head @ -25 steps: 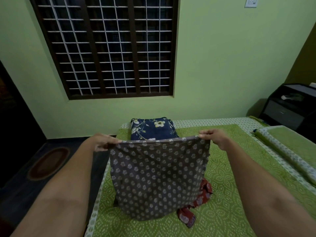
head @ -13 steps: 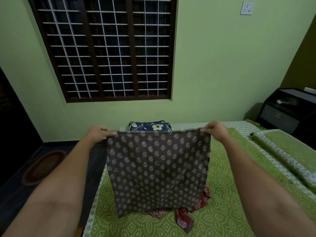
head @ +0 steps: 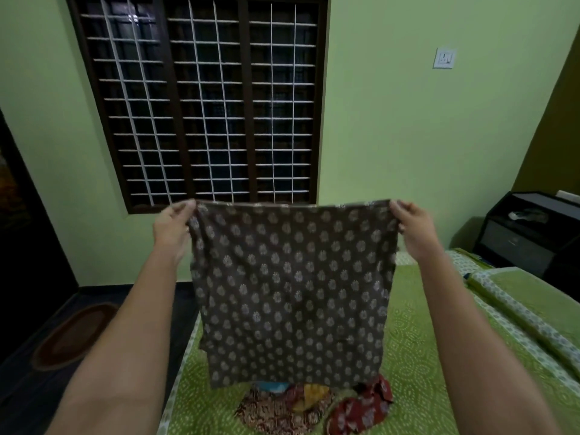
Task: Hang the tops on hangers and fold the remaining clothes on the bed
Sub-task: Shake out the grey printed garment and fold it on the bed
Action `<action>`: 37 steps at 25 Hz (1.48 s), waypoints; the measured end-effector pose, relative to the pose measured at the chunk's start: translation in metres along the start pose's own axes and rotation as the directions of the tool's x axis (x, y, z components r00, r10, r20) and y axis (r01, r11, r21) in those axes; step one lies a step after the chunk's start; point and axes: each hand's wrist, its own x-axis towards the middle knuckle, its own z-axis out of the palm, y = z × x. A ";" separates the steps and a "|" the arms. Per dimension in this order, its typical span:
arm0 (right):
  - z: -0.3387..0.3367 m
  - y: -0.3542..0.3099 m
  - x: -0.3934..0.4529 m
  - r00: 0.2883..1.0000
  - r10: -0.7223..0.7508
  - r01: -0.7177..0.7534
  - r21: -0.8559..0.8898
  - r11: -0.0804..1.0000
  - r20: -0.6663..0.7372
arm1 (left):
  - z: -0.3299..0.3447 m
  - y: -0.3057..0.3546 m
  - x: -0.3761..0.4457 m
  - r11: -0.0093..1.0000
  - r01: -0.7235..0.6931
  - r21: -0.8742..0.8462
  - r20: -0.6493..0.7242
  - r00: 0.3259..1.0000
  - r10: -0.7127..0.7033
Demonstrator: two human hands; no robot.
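Both arms reach forward at about chest height, holding a brown garment (head: 292, 293) with a pale repeating motif spread out flat between them. The left hand (head: 172, 227) pinches the cloth's top left corner, thumb and fingers (head: 185, 206) closed on the edge; the right hand (head: 413, 227) pinches the top right corner in the same way, so the upper hem runs nearly straight from one hand to the other. The garment hangs free in the air above the bed (head: 411, 356), its lower edge clear of the green patterned bedspread and slightly blurred. Beneath that lower edge, on the bedspread, lies a small heap of clothes (head: 282, 409) in dark red, brown, yellow and a strip of blue; a red printed piece (head: 361, 409) lies just to its right, touching it. A green pillow (head: 530, 296) lies along the bed's right side. Behind it stands a black cabinet (head: 527, 233) in the corner. On the green wall ahead is a dark barred window (head: 201, 98), with a white switch plate (head: 444, 58) to its right. A brown oval mat (head: 75, 334) lies on the dark floor to the left of the bed.
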 end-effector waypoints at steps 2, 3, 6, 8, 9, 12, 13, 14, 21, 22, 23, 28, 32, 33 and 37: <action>-0.008 -0.041 -0.012 0.969 -0.236 0.198 0.337 0.920 0.075 | -0.002 0.043 -0.014 0.913 -0.181 -0.367 0.070 0.973 0.221; -0.009 -0.056 -0.015 0.940 -0.323 0.234 0.487 0.842 0.106 | 0.001 0.066 -0.028 0.811 -0.216 -0.544 0.147 0.927 0.345; 0.041 -0.078 -0.009 0.895 -0.353 0.152 0.557 0.816 0.273 | 0.058 0.104 -0.066 0.861 -0.178 -0.476 0.461 0.783 0.417; 0.096 -0.082 -0.011 0.868 -0.330 0.125 0.480 0.868 0.372 | 0.108 0.107 -0.084 0.935 -0.290 -0.203 0.601 0.717 0.353; 0.122 -0.085 -0.015 0.853 -0.313 0.102 0.454 0.885 0.418 | 0.125 0.100 -0.089 0.941 -0.288 -0.179 0.651 0.682 0.333; 0.153 -0.088 -0.024 0.806 -0.325 0.066 0.470 0.880 0.495 | 0.160 0.081 -0.096 0.958 -0.072 -0.278 0.717 0.648 0.257; 0.152 -0.086 -0.023 0.795 -0.330 0.070 0.464 0.883 0.509 | 0.161 0.076 -0.099 0.948 -0.033 -0.315 0.738 0.619 0.267; 0.149 -0.083 -0.021 0.787 -0.330 0.079 0.445 0.892 0.522 | 0.160 0.073 -0.098 0.941 -0.025 -0.339 0.736 0.615 0.281; 0.138 -0.073 -0.016 0.750 -0.205 0.073 0.230 0.970 0.629 | 0.155 0.064 -0.094 0.969 0.013 -0.248 0.768 0.611 0.189; 0.135 -0.074 -0.017 0.761 -0.174 0.092 0.162 0.982 0.625 | 0.154 0.066 -0.093 0.982 -0.018 -0.189 0.764 0.625 0.158; 0.131 -0.075 -0.019 0.778 -0.148 0.101 0.111 0.989 0.611 | 0.153 0.067 -0.093 0.990 -0.065 -0.126 0.741 0.658 0.137; 0.097 -0.083 -0.036 0.831 -0.068 0.104 -0.034 0.994 0.553 | 0.152 0.054 -0.081 0.979 -0.202 0.037 0.471 0.867 0.161; 0.080 -0.068 -0.045 0.867 -0.008 0.308 -0.522 0.795 0.499 | 0.153 0.048 -0.077 0.972 -0.228 0.050 0.394 0.899 0.191; 0.077 -0.061 -0.046 0.875 0.000 0.328 -0.594 0.735 0.484 | 0.153 0.048 -0.077 0.971 -0.235 0.048 0.381 0.903 0.200; 0.068 -0.034 -0.059 0.844 0.138 0.366 -0.745 0.558 0.518 | 0.148 0.038 -0.064 0.954 -0.281 0.107 0.306 0.922 0.238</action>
